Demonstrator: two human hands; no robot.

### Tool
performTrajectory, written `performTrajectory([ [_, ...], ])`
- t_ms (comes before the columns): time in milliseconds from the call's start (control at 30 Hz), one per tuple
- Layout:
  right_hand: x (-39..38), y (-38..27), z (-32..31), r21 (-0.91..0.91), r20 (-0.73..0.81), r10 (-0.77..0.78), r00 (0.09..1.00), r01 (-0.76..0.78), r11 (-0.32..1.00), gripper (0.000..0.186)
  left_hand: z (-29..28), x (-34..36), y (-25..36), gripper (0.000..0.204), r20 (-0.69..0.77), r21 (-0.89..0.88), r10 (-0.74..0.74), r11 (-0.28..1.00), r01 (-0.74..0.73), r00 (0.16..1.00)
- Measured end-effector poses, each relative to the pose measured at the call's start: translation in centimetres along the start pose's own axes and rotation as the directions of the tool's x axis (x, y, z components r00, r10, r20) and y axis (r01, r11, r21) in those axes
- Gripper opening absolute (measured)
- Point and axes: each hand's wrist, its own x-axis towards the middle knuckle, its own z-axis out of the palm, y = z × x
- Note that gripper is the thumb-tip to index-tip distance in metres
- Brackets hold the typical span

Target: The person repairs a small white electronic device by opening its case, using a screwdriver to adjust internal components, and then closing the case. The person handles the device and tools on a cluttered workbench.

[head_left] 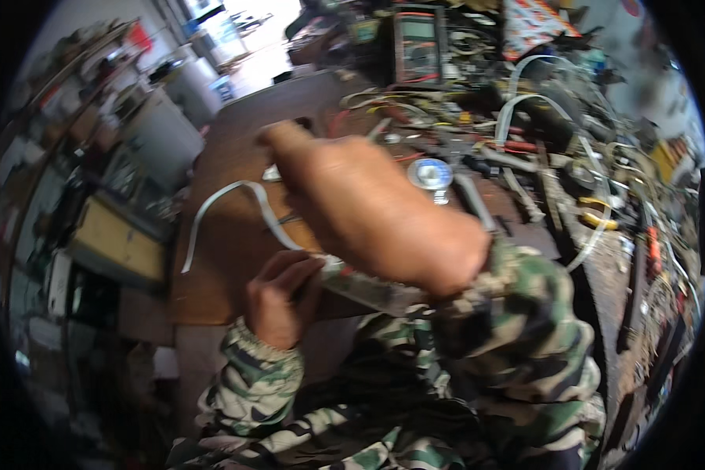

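My left hand (278,298) is closed on the end of a pale, flat strip-like piece (368,288) at the wooden bench's near edge. My right hand (380,211), smeared by motion, is raised above and partly in front of that piece; its fingertips are unclear, so I cannot tell what it holds. A white cable (207,204) curves over the brown bench top (235,133) left of my hands. A round spool with a blue label (429,172) sits just beyond my right hand.
Tools, wires and parts (525,164) crowd the right half, with yellow-handled pliers (599,221). A framed meter-like device (419,47) stands at the back. Cluttered shelving (78,94) and a pale appliance (160,141) line the left side. A bright doorway (254,35) is beyond.
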Motion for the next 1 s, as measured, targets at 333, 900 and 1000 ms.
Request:
performTrajectory([
  [333,0.9,-1.0,-0.7,-0.239,0.112,-0.057,0.992,0.083,0.968,0.021,0.5,-0.6,-1.4,0.021,-0.08,-0.025,0.033,0.999,-0.035,0.996],
  [900,0.7,-1.6,0.2,-0.231,0.075,-0.062,0.995,0.078,0.97,0.013,0.7,-0.5,-1.5,0.019,-0.074,-0.069,0.109,0.991,-0.114,0.991],
  [1000,0.6,-1.5,0.3,-0.213,0.069,-0.054,0.996,0.067,0.975,0.012,0.6,-0.8,-1.6,0.018,-0.069,-0.041,0.064,0.997,-0.067,0.996],
])
